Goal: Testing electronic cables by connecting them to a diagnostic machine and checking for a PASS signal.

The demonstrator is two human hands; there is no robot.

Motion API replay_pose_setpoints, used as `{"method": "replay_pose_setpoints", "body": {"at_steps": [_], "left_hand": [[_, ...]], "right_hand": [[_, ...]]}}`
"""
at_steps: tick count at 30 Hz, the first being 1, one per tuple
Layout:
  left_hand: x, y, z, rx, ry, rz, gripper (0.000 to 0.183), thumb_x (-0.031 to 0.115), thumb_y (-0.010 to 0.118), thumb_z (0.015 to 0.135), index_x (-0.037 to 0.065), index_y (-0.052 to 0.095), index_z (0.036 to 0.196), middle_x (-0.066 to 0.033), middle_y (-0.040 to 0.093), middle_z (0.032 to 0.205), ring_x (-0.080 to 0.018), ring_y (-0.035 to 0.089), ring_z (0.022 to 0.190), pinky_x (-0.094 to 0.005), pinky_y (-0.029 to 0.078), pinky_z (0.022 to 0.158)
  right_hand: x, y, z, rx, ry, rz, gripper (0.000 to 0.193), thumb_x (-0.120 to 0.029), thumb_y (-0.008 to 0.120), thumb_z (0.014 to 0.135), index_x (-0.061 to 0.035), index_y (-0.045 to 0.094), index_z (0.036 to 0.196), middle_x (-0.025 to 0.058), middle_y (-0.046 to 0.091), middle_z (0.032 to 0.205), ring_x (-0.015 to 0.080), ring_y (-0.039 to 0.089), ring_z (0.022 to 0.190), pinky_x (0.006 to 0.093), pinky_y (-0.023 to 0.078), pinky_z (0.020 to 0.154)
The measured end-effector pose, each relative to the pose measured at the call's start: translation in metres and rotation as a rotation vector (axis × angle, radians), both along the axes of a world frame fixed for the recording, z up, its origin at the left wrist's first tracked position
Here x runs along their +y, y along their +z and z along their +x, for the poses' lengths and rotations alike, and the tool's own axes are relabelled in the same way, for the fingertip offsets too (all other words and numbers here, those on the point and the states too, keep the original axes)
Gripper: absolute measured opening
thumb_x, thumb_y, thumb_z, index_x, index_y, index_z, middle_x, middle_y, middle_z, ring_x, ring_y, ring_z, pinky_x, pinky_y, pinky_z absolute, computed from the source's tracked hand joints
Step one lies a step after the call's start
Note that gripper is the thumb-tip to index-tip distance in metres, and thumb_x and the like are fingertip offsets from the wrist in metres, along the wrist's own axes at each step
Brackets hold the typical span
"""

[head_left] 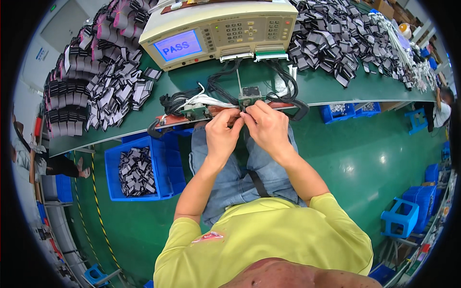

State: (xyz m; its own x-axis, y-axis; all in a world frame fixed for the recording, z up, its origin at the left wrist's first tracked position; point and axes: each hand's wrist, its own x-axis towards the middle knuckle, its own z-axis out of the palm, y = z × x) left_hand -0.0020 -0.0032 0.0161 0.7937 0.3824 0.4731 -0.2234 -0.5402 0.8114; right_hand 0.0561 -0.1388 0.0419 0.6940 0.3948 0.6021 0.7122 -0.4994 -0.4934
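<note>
1. Green matte workbench (331,84) carries heaps of flat grey ribbon-cable pieces (331,33) and a cream boxy tester with a glowing blue screen (216,31).
2. Left hand (222,132) and right hand (266,126) meet at the bench edge, fingertips pinched together on something too small to make out, just below a small square black test fixture (250,92).
3. Blue plastic bin (139,168) on the floor holds more cable pieces.

Bench top (331,86): dark green. Floor (365,158): green, with a yellow-and-black striped line (98,211) at the left. Tester housing (221,24), far centre: cream, with a light blue screen (177,45) showing white characters. Flat cable pieces (110,72), far left and far right: black, grey and pinkish. Bin (113,163), near left: blue, as are the stools (401,218) at right. Shirt (269,240): yellow. Trousers (230,182): blue denim. Fixture wiring (211,100): black and white.
</note>
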Motion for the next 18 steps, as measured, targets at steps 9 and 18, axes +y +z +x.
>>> {"method": "replay_pose_setpoints", "body": {"at_steps": [9, 18], "left_hand": [[0.0023, -0.0012, 0.0001, 0.054, 0.014, 0.012, 0.016, 0.002, 0.079, 0.088, -0.002, 0.072, 0.103, -0.0127, 0.076, 0.090, -0.0213, 0.076, 0.075, -0.0309, 0.059, 0.069], [0.0053, 0.0000, 0.0058, 0.022, -0.010, 0.002, 0.016, -0.001, 0.078, 0.088, -0.001, 0.072, 0.102, -0.0126, 0.075, 0.091, -0.0217, 0.075, 0.075, -0.0314, 0.059, 0.069]], "right_hand": [[0.0013, -0.0009, -0.0006, 0.012, 0.004, 0.009, 0.012, -0.017, 0.077, 0.089, -0.0093, 0.071, 0.084, 0.0058, 0.061, 0.079, 0.0322, 0.065, 0.063, 0.0429, 0.050, 0.054], [0.0088, -0.0004, -0.0039, 0.027, -0.081, -0.002, 0.015, -0.018, 0.078, 0.089, -0.0089, 0.068, 0.082, 0.0057, 0.062, 0.077, 0.0325, 0.065, 0.062, 0.0435, 0.049, 0.052]]}}
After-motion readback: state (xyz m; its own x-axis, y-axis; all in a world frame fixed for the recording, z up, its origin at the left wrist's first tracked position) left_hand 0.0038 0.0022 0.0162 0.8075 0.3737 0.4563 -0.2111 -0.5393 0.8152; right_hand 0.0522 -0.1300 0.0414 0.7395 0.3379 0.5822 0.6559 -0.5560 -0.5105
